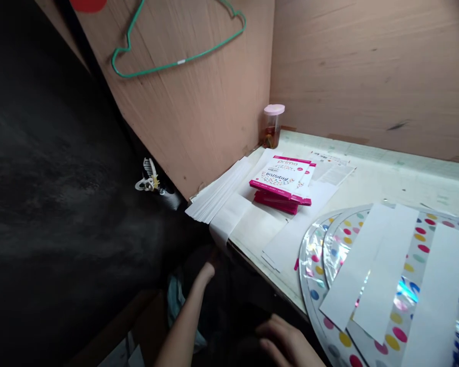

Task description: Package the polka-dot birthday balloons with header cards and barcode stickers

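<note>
My left hand [212,260] reaches into the shadow below the table's front edge, just under a white paper sheet [229,216] that folds down over that edge. Its fingers are lost in the dark, so I cannot tell what they touch. Lower down, my right hand [285,339] hovers in front of the table with fingers loosely bent and apart, nothing visible in it. Nearest to it are round clear foil balloons [315,260] with coloured dots, overlaid by white paper strips [390,270]. A fanned stack of white paper strips [218,191] lies at the table's left end.
Pink-and-white "Birthday" packets [279,178] are piled on the white tabletop [375,178]. A lidded jar [272,127] stands in the back corner. A green hanger [179,62] hangs on the wooden side panel. A hair claw clip [148,176] sits at left, above a cardboard box [149,311].
</note>
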`<state>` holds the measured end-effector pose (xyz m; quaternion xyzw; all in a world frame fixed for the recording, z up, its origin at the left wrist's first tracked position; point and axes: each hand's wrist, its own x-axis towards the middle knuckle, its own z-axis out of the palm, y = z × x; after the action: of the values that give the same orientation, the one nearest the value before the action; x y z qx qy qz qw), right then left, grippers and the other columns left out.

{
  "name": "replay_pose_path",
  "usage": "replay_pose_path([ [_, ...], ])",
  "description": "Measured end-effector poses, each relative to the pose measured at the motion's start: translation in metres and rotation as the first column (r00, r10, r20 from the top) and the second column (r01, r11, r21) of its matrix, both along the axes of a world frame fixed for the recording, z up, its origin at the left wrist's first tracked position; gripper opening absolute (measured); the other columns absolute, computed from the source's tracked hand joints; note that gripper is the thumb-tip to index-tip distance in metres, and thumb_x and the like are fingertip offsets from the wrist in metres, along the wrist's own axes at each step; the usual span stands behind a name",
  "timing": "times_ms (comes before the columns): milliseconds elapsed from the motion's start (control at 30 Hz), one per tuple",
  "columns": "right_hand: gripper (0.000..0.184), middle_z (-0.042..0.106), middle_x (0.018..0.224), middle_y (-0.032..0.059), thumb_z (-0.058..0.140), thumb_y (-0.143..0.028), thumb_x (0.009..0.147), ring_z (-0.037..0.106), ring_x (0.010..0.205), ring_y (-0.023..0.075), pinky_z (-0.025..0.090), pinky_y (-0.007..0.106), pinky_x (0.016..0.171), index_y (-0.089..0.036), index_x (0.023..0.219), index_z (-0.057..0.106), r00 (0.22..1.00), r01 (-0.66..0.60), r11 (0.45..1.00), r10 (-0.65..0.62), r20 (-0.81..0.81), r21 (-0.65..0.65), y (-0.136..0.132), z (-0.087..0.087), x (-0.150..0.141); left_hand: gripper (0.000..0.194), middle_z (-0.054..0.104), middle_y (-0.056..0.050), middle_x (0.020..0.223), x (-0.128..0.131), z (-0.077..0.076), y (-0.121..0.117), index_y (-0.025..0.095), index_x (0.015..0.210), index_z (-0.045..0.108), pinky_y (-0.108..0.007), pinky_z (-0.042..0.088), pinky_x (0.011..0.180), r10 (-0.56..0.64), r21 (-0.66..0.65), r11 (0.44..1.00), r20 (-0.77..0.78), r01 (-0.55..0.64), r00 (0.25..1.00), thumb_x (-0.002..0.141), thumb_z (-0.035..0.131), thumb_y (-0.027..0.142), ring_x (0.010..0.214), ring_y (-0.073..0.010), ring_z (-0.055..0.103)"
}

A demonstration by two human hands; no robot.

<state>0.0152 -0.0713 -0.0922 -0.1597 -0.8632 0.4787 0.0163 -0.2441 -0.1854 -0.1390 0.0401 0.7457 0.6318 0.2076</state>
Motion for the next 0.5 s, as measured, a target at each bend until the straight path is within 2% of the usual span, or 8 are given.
replay_pose_path([
  [33, 0.027, 0.072, 0.095, 0.007, 0.052, -0.039, 0.086, 0.069, 0.089, 0.0234, 0.054, 0.031, 0.08, -0.025, 0.094, 0.073, 0.997, -0.042, 0.994, 0.048, 0.059, -0.101, -0.001, -0.007, -0.011, 0.016, 0.07, -0.002, 0.069, 0.0, -0.001, -0.005, 0.021, 0.071, 0.065, -0.035, 0.053, 0.08, -0.05, 0.009, 0.999, 0.055, 0.049, 0.997, 0.059, 0.075, 0.018, 0.085, -0.0265, 0.069],
  [100, 0.035, 0.07, 0.11, 0.0137, 0.051, -0.034, 0.085, 0.065, 0.107, 0.0292, 0.048, 0.039, 0.095, -0.018, 0.11, 0.069, 0.981, 0.012, 0.973, 0.034, 0.193, -0.229, -0.002, -0.021, -0.03, 0.022, 0.07, -0.002, 0.065, 0.0, 0.004, -0.021, 0.019, 0.069, 0.067, -0.035, 0.054, 0.074, -0.134, 0.039, 0.991, 0.154, 0.129, 0.979, 0.052, 0.081, 0.017, 0.075, -0.0258, 0.07],
  [167, 0.039, 0.068, 0.116, 0.0149, 0.055, -0.033, 0.082, 0.058, 0.118, 0.033, 0.04, 0.045, 0.104, -0.017, 0.115, 0.067, 0.963, 0.106, 0.959, -0.033, 0.269, -0.262, -0.001, -0.034, -0.044, 0.03, 0.07, -0.004, 0.063, 0.0, 0.018, -0.042, 0.016, 0.068, 0.068, -0.034, 0.054, 0.068, -0.201, 0.084, 0.979, 0.236, 0.186, 0.951, 0.045, 0.087, 0.017, 0.067, -0.0243, 0.069],
  [233, 0.043, 0.067, 0.117, 0.0122, 0.062, -0.033, 0.077, 0.053, 0.124, 0.0336, 0.032, 0.047, 0.11, -0.019, 0.118, 0.065, 0.966, 0.107, 0.942, -0.023, 0.256, -0.317, -0.002, -0.042, -0.056, 0.036, 0.071, -0.006, 0.066, 0.002, 0.036, -0.061, 0.013, 0.073, 0.07, -0.032, 0.054, 0.065, -0.241, 0.143, 0.968, 0.288, 0.207, 0.927, 0.046, 0.09, 0.025, 0.065, -0.0232, 0.069],
  [333, 0.062, 0.062, 0.125, 0.0108, 0.073, -0.029, 0.067, 0.05, 0.126, 0.0318, 0.028, 0.046, 0.113, -0.019, 0.127, 0.06, 0.985, -0.026, 0.908, 0.094, 0.144, -0.417, -0.013, -0.047, -0.073, 0.043, 0.073, -0.008, 0.078, 0.005, 0.065, -0.075, 0.014, 0.089, 0.071, -0.028, 0.054, 0.069, -0.216, 0.231, 0.962, 0.302, 0.149, 0.928, 0.057, 0.087, 0.038, 0.074, -0.0209, 0.07],
  [433, 0.089, 0.054, 0.135, 0.0145, 0.084, -0.025, 0.051, 0.046, 0.128, 0.0324, 0.032, 0.043, 0.11, -0.016, 0.134, 0.053, 0.984, -0.129, 0.895, 0.169, 0.056, -0.426, -0.038, -0.045, -0.09, 0.041, 0.074, -0.006, 0.084, 0.004, 0.09, -0.071, 0.017, 0.094, 0.069, -0.025, 0.054, 0.07, -0.14, 0.276, 0.96, 0.295, 0.056, 0.945, 0.064, 0.084, 0.04, 0.079, -0.0193, 0.07],
  [467, 0.087, 0.056, 0.133, 0.0146, 0.085, -0.027, 0.05, 0.049, 0.126, 0.032, 0.036, 0.041, 0.107, -0.016, 0.131, 0.055, 0.984, -0.145, 0.896, 0.176, 0.037, -0.419, -0.048, -0.042, -0.095, 0.04, 0.074, -0.006, 0.085, 0.002, 0.098, -0.069, 0.017, 0.094, 0.069, -0.025, 0.054, 0.069, -0.121, 0.281, 0.959, 0.296, 0.035, 0.947, 0.065, 0.083, 0.039, 0.079, -0.0197, 0.07],
  [500, 0.073, 0.06, 0.126, 0.0137, 0.083, -0.03, 0.055, 0.054, 0.119, 0.0306, 0.04, 0.04, 0.102, -0.015, 0.123, 0.06, 0.984, -0.152, 0.898, 0.177, 0.023, -0.413, -0.058, -0.038, -0.098, 0.04, 0.074, -0.007, 0.086, 0.001, 0.105, -0.068, 0.017, 0.095, 0.069, -0.026, 0.055, 0.069, -0.107, 0.287, 0.958, 0.295, 0.019, 0.949, 0.065, 0.083, 0.04, 0.08, -0.0208, 0.07],
])
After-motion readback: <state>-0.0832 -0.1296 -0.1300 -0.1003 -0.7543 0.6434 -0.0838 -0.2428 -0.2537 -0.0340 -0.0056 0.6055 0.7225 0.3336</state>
